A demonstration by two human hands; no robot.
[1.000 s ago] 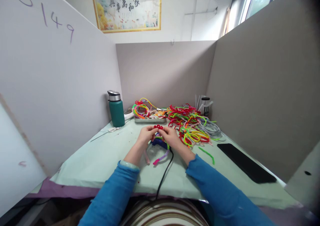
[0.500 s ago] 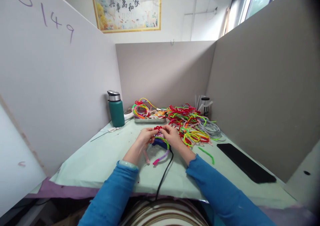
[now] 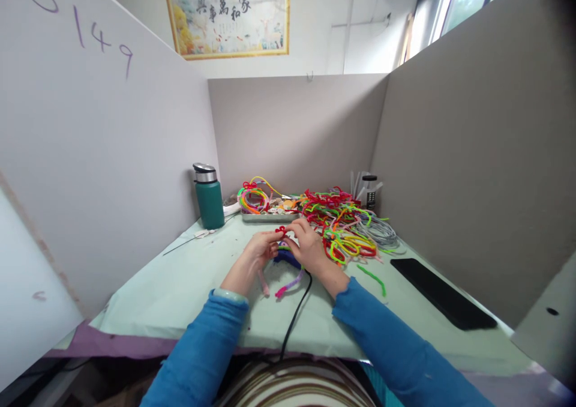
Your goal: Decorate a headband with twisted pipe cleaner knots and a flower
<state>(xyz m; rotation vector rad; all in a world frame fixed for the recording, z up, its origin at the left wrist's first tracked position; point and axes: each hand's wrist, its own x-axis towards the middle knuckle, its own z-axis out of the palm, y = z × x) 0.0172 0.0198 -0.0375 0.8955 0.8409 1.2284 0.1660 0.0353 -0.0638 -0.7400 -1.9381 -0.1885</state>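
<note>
My left hand (image 3: pixel 255 252) and my right hand (image 3: pixel 308 246) meet over the middle of the table, both pinched on a small red pipe-cleaner piece (image 3: pixel 281 230) held between the fingertips. Under the hands lie a blue pipe-cleaner bundle (image 3: pixel 288 258), a green strand and a pink-purple strand (image 3: pixel 288 286) that trails toward me. Much of this bundle is hidden by my fingers.
A big heap of coloured pipe cleaners (image 3: pixel 342 224) lies at the back right, beside a metal tray (image 3: pixel 269 215) with more loops. A green flask (image 3: pixel 209 197) stands back left. A black flat slab (image 3: pixel 443 299) lies right, a loose green strand (image 3: pixel 372 278) near it, a black cable (image 3: pixel 294 317) runs to me.
My right hand has shifted left and closed over the red piece, covering more of it. The left hand has barely moved.
</note>
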